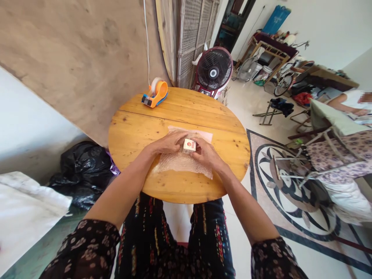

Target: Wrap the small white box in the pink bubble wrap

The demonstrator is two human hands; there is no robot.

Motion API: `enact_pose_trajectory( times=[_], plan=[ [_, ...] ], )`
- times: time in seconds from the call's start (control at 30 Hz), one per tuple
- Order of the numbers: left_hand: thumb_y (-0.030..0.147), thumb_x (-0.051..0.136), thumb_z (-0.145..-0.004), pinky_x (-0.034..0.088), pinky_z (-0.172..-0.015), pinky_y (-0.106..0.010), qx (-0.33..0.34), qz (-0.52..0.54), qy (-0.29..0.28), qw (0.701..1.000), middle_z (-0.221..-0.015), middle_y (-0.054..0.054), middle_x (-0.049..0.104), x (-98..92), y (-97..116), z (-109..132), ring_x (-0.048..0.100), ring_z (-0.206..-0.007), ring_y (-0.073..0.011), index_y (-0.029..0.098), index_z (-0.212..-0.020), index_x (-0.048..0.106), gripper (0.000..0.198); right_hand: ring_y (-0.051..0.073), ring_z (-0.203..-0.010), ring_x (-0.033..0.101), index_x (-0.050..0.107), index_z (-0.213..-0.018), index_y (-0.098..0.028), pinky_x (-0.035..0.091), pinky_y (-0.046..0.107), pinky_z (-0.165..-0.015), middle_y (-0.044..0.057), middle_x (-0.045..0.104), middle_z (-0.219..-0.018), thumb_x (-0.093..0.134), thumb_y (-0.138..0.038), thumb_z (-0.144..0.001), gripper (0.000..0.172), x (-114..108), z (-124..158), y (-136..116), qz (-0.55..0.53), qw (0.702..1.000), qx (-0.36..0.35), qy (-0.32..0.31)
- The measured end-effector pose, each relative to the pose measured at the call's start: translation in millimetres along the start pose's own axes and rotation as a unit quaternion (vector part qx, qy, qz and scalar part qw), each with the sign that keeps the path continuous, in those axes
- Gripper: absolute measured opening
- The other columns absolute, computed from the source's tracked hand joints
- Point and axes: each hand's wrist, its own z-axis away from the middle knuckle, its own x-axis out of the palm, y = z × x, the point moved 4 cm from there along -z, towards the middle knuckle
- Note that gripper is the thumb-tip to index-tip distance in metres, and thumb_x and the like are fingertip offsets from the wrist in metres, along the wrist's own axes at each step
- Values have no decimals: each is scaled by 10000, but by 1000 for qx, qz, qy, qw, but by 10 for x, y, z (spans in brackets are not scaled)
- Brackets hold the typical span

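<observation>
A small white box (189, 145) with red print sits over a sheet of bubble wrap (186, 162) on the round wooden table (130, 128). From the left, my left hand (171, 142) closes in on the box, its thumb and fingers bent against that side. My right hand (207, 152) grips the opposite side between thumb and fingers. The fingertips behind the box are partly hidden. Towards the table's far left edge stands an orange and blue tape dispenser (157, 93) with a roll of clear tape.
Beyond the table stands a dark red fan (214, 71). Black plastic bags (84, 170) lie on the floor at the left, beside a white sheet (26, 209). Another person (345, 155) sits at the right near a folding stool (273, 110). A bicycle (286, 79) is farther back.
</observation>
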Motion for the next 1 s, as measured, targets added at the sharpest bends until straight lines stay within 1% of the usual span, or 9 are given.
enact_pose_trajectory(
  times=[0.2,0.33,0.4,0.5,0.6,0.67,0.8,0.87,1.0],
  plan=[
    [130,458,-682,313,-1131,-465,-4,-8,-5,1000,-1489,-125,418,9,-5,-4,399,-1358,-288,154,-1432,369,756,261,-1192,548,495,-1333,-206,441,430,-1006,97,572,-1319,644,-199,-742,609,18,-13,32,-3,1000,-1,-3],
    [128,458,-678,330,-1118,-460,-9,-3,-3,1000,-1476,-138,433,15,-6,-10,406,-1350,-290,138,-1423,380,749,268,-1228,518,406,-1408,-227,465,451,-987,128,464,-1418,658,-296,-795,666,-89,122,-45,-24,1000,-10,14],
    [128,460,-683,324,-1122,-453,-14,-4,-6,1000,-1477,-155,426,18,-8,-14,401,-1353,-291,116,-1424,377,745,254,-1209,527,405,-1403,-256,496,437,-943,120,449,-1427,623,-333,-840,609,-203,259,-180,-25,999,-16,37],
    [120,464,-684,317,-1127,-446,-6,-4,-14,1000,-1475,-166,424,13,3,-19,401,-1352,-294,100,-1428,373,750,282,-1291,446,489,-1328,-233,403,478,-1046,126,483,-1395,639,-406,-844,536,-279,474,-513,43,997,-61,5],
    [109,464,-678,309,-1133,-438,8,-6,-13,1000,-1475,-171,421,3,12,-20,400,-1353,-294,88,-1427,378,754,315,-1206,476,546,-1242,-183,382,506,-1021,149,526,-1329,707,-436,-782,549,-176,605,-805,154,982,-100,-35],
    [106,464,-673,307,-1133,-431,12,-10,-10,1000,-1468,-173,431,6,6,-18,407,-1347,-292,83,-1414,397,745,319,-1119,504,588,-1148,-158,378,509,-994,160,562,-1262,729,-400,-760,478,-37,627,-887,218,968,-111,-54],
    [113,458,-675,334,-1115,-421,17,-7,6,1000,-1438,-136,478,17,-7,-11,441,-1317,-276,128,-1391,440,716,273,-1000,542,629,-964,-147,376,464,-968,133,641,-1082,588,-180,-849,127,117,574,-822,293,951,-100,-21],
    [109,455,-675,348,-1105,-414,16,5,17,1000,-1425,-119,497,11,3,-11,457,-1302,-269,145,-1378,464,704,247,-963,560,637,-908,-160,367,446,-973,102,667,-1025,526,-104,-861,133,78,533,-773,290,951,-105,10],
    [138,471,-716,372,-1087,-399,-11,66,49,997,-1369,-117,550,-48,43,-14,507,-1247,-260,138,-1320,538,608,239,-1006,582,646,-877,-186,398,406,-933,82,675,-1084,527,-156,-889,123,-123,414,-692,214,971,-89,64]
  ],
)
